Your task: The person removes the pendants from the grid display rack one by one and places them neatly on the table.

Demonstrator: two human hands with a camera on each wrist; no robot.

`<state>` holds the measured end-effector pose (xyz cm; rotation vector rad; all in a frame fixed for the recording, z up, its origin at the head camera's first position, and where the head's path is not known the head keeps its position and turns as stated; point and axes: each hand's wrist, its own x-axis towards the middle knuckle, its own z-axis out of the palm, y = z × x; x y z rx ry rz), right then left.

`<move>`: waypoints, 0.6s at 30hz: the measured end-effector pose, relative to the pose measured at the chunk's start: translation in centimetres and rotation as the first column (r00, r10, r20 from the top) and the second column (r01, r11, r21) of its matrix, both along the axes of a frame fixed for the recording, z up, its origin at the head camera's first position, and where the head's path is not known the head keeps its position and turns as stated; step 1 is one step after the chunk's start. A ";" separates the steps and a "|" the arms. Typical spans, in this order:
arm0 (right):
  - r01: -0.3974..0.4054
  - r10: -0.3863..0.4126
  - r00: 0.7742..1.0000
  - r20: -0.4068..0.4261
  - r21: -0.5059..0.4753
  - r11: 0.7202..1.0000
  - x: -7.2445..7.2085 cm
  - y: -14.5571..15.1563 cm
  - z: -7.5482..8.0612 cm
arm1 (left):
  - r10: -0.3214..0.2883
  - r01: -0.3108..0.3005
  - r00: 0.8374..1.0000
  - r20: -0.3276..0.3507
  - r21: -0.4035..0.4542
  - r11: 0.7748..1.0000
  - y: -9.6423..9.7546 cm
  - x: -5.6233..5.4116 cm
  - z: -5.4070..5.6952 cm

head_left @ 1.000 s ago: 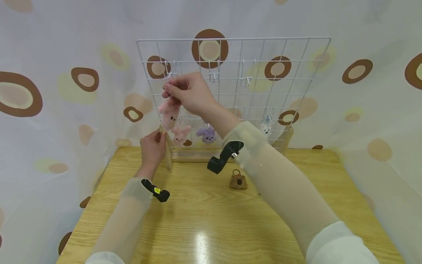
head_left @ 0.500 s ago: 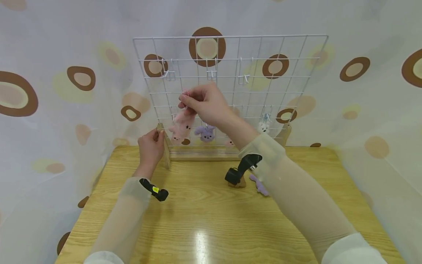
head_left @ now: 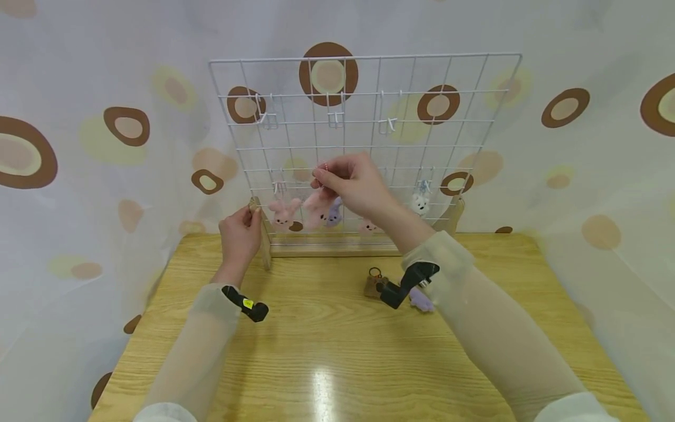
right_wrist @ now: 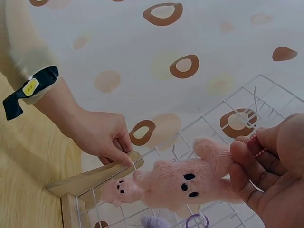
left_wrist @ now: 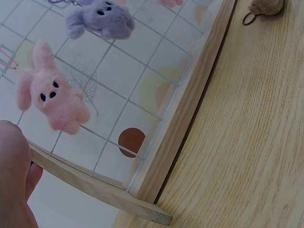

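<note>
My right hand (head_left: 361, 186) pinches the pink bead chain (right_wrist: 260, 151) of a pink plush bunny keychain (right_wrist: 178, 185). The bunny hangs below the fingers in front of the white wire grid (head_left: 364, 57), overlapping a purple plush bunny (head_left: 334, 215) in the head view. At the grid's left side, my left hand (head_left: 239, 239) grips the top of the wooden stand's post (left_wrist: 97, 186) between thumb and fingers. Just beside that post, another pink plush bunny (head_left: 283, 218) hangs on the grid.
A white plush keychain (head_left: 420, 204) and a further pink one (head_left: 367, 226) hang on the grid's lower part. White hooks (head_left: 388, 125) sit along its upper part. On the wooden table (head_left: 295, 328) lie a brown bear keychain (head_left: 372, 287) and a purple plush (head_left: 420, 301).
My right hand has moved down and to the right with the pink bunny keychain, away from the upper left hook. My left hand stays on the post.
</note>
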<state>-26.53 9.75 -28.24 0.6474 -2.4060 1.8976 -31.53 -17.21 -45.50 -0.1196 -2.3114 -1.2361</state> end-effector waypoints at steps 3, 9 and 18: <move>0.006 -0.006 1.000 -0.001 0.000 1.000 0.1 0.6 -0.5 | 0.005 -0.005 1.000 0.005 -0.003 1.000 0.0 0.0 0.0; -0.001 0.000 1.000 -0.019 -0.006 1.000 0.3 1.7 -1.4 | 0.014 -0.014 1.000 0.013 0.000 1.000 0.0 -0.1 -0.1; -0.002 0.008 0.994 -0.111 0.059 0.998 0.6 2.7 -3.4 | 0.013 -0.013 1.000 0.008 0.005 1.000 0.0 -0.2 -0.2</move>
